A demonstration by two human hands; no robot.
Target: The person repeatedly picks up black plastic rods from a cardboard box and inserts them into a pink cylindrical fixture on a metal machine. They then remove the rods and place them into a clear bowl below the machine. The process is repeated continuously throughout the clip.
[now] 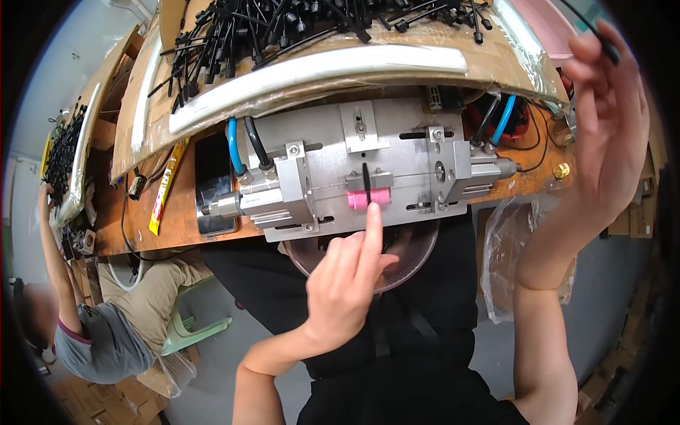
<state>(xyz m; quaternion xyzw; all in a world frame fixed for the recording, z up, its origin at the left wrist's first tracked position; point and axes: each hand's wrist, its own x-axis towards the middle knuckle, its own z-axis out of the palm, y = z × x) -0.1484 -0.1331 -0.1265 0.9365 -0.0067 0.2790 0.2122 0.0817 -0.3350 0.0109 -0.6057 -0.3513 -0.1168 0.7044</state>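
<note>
My left hand [343, 287] reaches up from below with its index finger stretched out and the other fingers curled. Its fingertip touches or almost touches the lower end of a thin black plastic stick [367, 180], which lies across a small pink block [360, 199]. Both sit at the middle of a metal fixture [333, 150]. Raised at the upper right, my right hand [613, 127] grips another black plastic stick [593, 32] between thumb and fingers; part of that stick runs out of view.
Above the fixture, a cardboard tray [397, 85] holds many black sticks [283, 32]. Pneumatic cylinders [273, 202] with blue and black hoses flank the fixture. A clear bowl [418, 262] hangs below it. Left are a phone [214, 188] and a seated co-worker [106, 340].
</note>
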